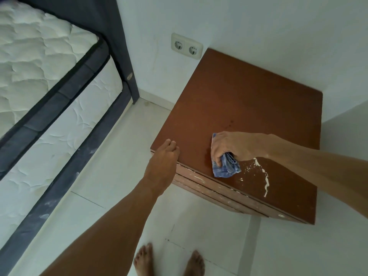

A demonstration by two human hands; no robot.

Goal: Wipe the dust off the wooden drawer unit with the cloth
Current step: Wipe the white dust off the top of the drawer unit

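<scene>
Left hand point(162, 156), fingers pressed together, steadies the brown wooden drawer unit point(249, 108) at centre right. The right hand point(233, 148) grips the crumpled blue cloth point(227, 168) mid-wipe. The next stroke should probably sweep the white specks point(262, 176) at lower right.

We look through one head-worn wide-angle camera, aimed forward and steeply down. Close on drawer unit point(249, 108), right of centre. Our bare feet point(144, 261) at bottom edge, bed point(39, 66) at left, wall point(258, 22) filling top.
</scene>
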